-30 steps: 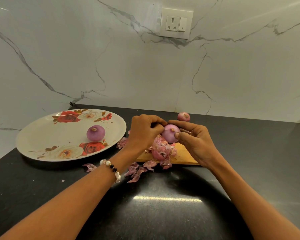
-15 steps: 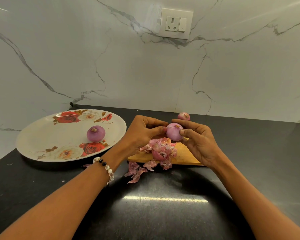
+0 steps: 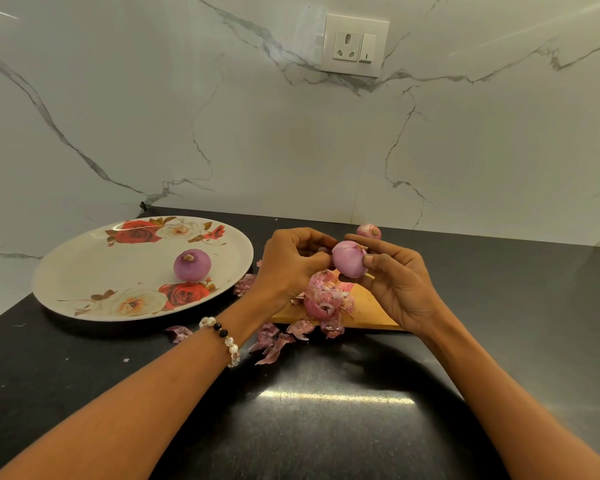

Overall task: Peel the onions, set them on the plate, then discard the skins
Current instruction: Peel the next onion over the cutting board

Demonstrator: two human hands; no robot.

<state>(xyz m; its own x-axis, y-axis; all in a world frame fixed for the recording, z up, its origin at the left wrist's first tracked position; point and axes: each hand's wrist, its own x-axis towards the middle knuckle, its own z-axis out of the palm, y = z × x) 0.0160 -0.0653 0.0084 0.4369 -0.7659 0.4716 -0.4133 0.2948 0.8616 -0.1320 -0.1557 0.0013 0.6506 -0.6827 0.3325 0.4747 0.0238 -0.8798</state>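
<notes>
One peeled purple onion (image 3: 192, 265) rests on the floral plate (image 3: 84, 271); skins (image 3: 328, 299) heap on the board.

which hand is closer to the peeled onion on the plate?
Left. The left hand is just off the plate's right edge, next to the peeled onion. The right hand is farther right, over the cutting board.

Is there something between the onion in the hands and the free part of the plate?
Only the left hand lies on that line. The onion is lifted, and the plate has bare space around its one peeled onion.
</notes>
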